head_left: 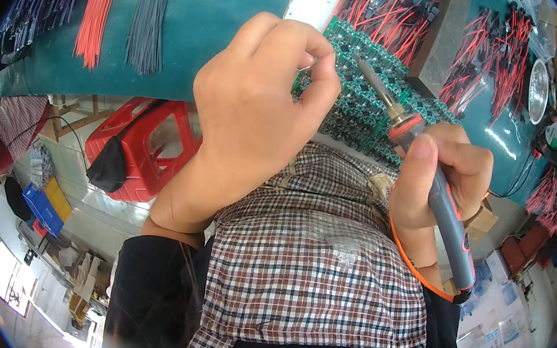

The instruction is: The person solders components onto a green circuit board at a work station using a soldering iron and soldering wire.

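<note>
Soldering step in hand, I'd say. My right hand (445, 171) has its grip clenched round the grey-and-orange handle of the soldering iron (427, 183); the tip points up-left into the pile of small green circuit boards (360, 108) at the near edge of the teal bench (206, 24). An orange cord loops off the handle's butt end, down by my wrist.

My left hand (258, 111) is curled into a loose fist over the left side of the same pile, fingertips pinched together. Looks like it's pinning a board or holding something thin, but the back of the hand covers it, so I can't tell what, if anything, is in that grip.

Judgement: the next move needs the tip set on one pad without bridging its neighbours, left hand steadying the work.

Hard to read: the tip's contact point is lost in the clutter of boards; whether it touches is unclear. Red wire harnesses (487, 60) lie at the far right of the bench, with bundles of red and grey wire (126, 8) at the far left.
</note>
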A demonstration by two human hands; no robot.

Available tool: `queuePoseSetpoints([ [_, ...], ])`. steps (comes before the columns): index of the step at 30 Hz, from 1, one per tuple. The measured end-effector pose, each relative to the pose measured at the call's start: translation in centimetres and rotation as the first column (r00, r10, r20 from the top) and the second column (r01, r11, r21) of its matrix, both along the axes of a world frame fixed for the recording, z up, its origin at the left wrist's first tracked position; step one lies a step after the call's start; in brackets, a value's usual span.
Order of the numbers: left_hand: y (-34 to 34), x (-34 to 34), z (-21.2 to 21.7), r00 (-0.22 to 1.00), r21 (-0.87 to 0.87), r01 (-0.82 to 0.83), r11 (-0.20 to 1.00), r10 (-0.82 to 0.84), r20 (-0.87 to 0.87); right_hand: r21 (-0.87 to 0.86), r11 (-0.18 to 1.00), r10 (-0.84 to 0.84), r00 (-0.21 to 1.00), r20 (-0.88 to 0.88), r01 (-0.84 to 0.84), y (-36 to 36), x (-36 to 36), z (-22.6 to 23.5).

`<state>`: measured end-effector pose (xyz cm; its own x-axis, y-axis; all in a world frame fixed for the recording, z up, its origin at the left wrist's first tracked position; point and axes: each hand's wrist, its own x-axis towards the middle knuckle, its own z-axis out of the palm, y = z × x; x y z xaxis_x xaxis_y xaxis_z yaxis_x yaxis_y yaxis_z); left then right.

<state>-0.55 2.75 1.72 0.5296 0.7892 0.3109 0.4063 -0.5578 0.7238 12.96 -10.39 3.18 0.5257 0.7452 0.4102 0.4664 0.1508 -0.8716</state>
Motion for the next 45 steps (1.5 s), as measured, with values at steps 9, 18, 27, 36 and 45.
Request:
queuePoseSetpoints([
  [9, 0.0, 0.1, -0.3, 1.000, -0.009, -0.022, 1.000, 0.023, 0.003, -0.154, 0.988, -0.016, 0.999, 0.045, 0.022, 0.6, -0.6, 0.6],
  [18, -0.1, 0.3, -0.5, 1.000, 0.001, -0.013, 1.000, 0.013, -0.008, -0.179, 0.982, -0.047, 0.998, 0.040, 0.053, 1.1, -0.8, 0.8],
  [27, -0.3, 0.1, -0.2, 1.000, 0.000, 0.005, 1.000, -0.005, -0.002, -0.060, 0.998, -0.005, 0.999, 0.047, 0.008, -0.5, -0.1, 0.3],
  [36, -0.9, 0.6, -0.4, 0.999, -0.017, 0.044, 0.999, -0.044, -0.009, -0.066, 0.997, -0.027, 0.999, 0.026, 0.029, -1.3, -0.1, 0.0],
  [45, -0.8, 0.6, -0.6, 0.999, -0.023, 0.041, 0.999, -0.041, -0.004, -0.139, 0.988, -0.065, 0.997, 0.052, 0.072, -0.6, -0.6, 0.1],
])
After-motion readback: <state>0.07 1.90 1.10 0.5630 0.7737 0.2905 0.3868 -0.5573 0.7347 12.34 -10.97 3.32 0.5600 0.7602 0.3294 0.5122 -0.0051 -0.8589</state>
